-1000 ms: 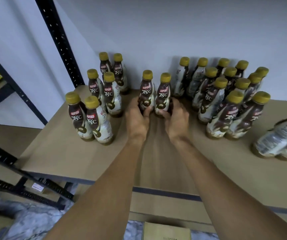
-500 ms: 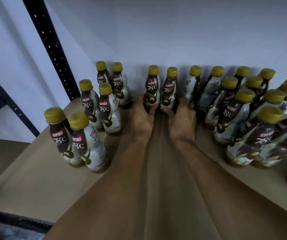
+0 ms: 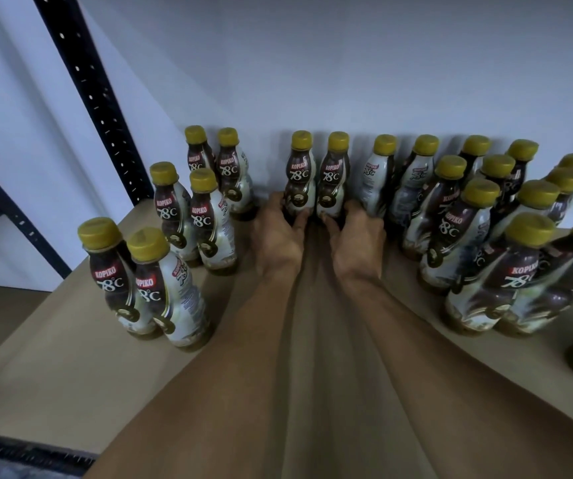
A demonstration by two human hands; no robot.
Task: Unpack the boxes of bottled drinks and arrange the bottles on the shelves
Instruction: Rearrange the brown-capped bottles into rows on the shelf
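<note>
Two bottles reading "KOPIKO 78°C" are standing at 12 o'clock on the shelf (image 3: 70, 357) — the left hand (image 3: 278, 236) is grasping the left bottle (image 3: 300, 178), the right hand (image 3: 357, 243) the right bottle (image 3: 336, 178). A group of six (image 3: 205, 216) is standing at 10 o'clock, a group of twelve (image 3: 450, 219) at 2 o'clock.

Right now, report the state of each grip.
Left grip: holds the left middle bottle near its base.
Right grip: holds the right middle bottle near its base.

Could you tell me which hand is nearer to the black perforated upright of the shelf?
Left. The left hand holds a bottle right of the upright; the right hand, on the neighbouring bottle, is farther right.
</note>
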